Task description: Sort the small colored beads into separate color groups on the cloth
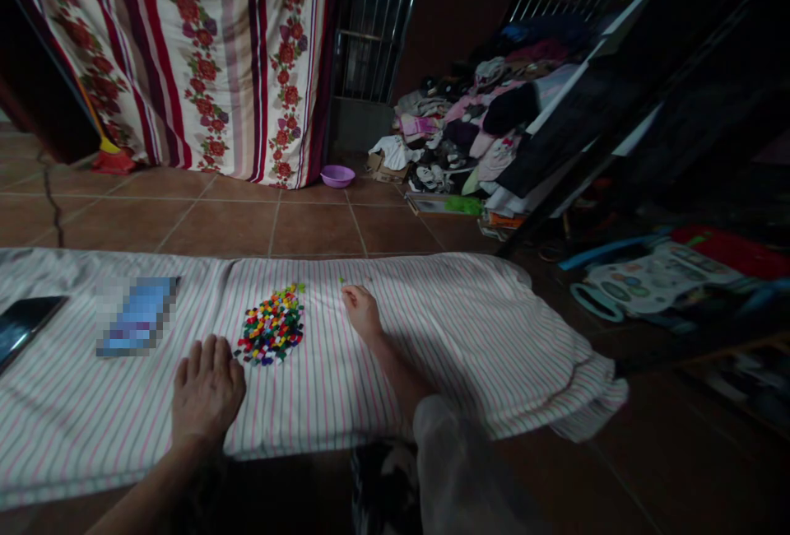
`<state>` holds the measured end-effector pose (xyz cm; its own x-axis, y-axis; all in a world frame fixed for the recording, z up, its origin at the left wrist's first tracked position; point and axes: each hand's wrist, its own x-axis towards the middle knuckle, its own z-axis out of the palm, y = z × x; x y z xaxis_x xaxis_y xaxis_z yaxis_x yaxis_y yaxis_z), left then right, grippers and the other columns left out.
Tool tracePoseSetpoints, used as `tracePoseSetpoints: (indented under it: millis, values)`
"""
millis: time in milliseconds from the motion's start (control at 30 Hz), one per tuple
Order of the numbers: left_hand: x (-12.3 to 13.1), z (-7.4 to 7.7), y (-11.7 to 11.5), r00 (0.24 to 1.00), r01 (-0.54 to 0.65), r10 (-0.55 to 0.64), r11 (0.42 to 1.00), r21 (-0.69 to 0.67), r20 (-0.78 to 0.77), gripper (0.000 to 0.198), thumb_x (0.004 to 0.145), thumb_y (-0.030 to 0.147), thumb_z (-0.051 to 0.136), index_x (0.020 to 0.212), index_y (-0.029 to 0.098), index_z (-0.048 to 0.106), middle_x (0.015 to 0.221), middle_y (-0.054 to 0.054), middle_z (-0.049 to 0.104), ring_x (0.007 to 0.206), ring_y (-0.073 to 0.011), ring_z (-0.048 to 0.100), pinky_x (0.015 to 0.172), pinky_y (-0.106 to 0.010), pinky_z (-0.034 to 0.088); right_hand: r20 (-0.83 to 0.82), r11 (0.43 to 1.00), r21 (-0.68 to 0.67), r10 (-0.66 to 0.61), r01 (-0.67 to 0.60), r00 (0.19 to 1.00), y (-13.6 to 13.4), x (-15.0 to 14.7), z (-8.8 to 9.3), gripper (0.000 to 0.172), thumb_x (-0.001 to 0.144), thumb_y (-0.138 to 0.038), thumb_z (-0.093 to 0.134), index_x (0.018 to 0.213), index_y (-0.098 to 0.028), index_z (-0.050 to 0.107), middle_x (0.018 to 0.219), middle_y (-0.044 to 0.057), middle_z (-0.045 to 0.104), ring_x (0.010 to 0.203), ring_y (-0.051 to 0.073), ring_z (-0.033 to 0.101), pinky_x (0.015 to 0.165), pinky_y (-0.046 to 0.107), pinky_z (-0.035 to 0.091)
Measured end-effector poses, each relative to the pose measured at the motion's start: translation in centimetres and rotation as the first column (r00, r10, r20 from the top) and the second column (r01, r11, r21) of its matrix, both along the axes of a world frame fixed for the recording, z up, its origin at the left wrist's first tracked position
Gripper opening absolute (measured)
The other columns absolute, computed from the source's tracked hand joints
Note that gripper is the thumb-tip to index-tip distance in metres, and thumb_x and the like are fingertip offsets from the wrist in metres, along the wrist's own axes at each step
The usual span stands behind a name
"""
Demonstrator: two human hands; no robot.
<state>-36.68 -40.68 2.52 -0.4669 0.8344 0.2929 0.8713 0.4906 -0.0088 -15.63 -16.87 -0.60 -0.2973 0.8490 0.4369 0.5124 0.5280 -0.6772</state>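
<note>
A shallow heap of small, blocky pieces (271, 327) lies loose on the striped cloth (469, 329), mixing red, yellow, orange, green, white and dark blue. Yellow-green pieces (300, 288) edge it at one o'clock. A tiny green piece (341, 278) lies apart, at two o'clock from the heap. Exact shapes are too small to tell.

A purple basin (338, 179) sits on the tiled floor (309, 222) beside a floral striped curtain (228, 58), near heaped clothes (472, 123)
</note>
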Motion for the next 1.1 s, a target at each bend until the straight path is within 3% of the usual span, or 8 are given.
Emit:
tracePoseSetpoints:
  millis: [367,567,1100]
  values:
    - [-0.3,-0.2,0.1,1.0,0.001,0.0,0.999,-0.036,0.006,0.052,0.088,0.028,0.034,0.131,0.006,0.053,0.141,-0.019,0.053,0.137,-0.0339,0.04,0.111,-0.049,0.033,-0.007,0.983,-0.024,-0.181,0.181,0.983,4.3,6.0,0.2,0.021,0.085,-0.018,0.05,0.09,-0.021,0.07,0.094,0.007,0.072,0.086,0.018,0.067,0.084,0.03,0.053]
    - [0.0,0.0,0.0,1.0,-0.025,0.025,0.998,-0.056,0.002,0.051,0.088,0.027,0.035,0.131,0.01,0.053,0.142,-0.017,0.053,0.138,-0.0322,0.04,0.112,-0.049,0.032,0.037,0.96,0.027,-0.28,0.28,0.959,6.7,7.4,0.1,0.022,0.084,-0.018,0.05,0.089,-0.02,0.071,0.088,0.006,0.072,0.081,0.018,0.065,0.08,0.03,0.051]
    - [0.1,0.2,0.1,1.0,-0.029,0.028,0.996,-0.088,-0.013,0.054,0.092,0.028,0.024,0.13,0.005,0.055,0.141,-0.017,0.053,0.137,-0.0328,0.04,0.113,-0.048,0.03,0.193,0.934,0.056,-0.356,0.352,0.914,10.0,10.8,-0.8,0.024,0.083,-0.014,0.051,0.092,-0.021,0.073,0.092,0.007,0.072,0.081,0.018,0.062,0.076,0.028,0.046]
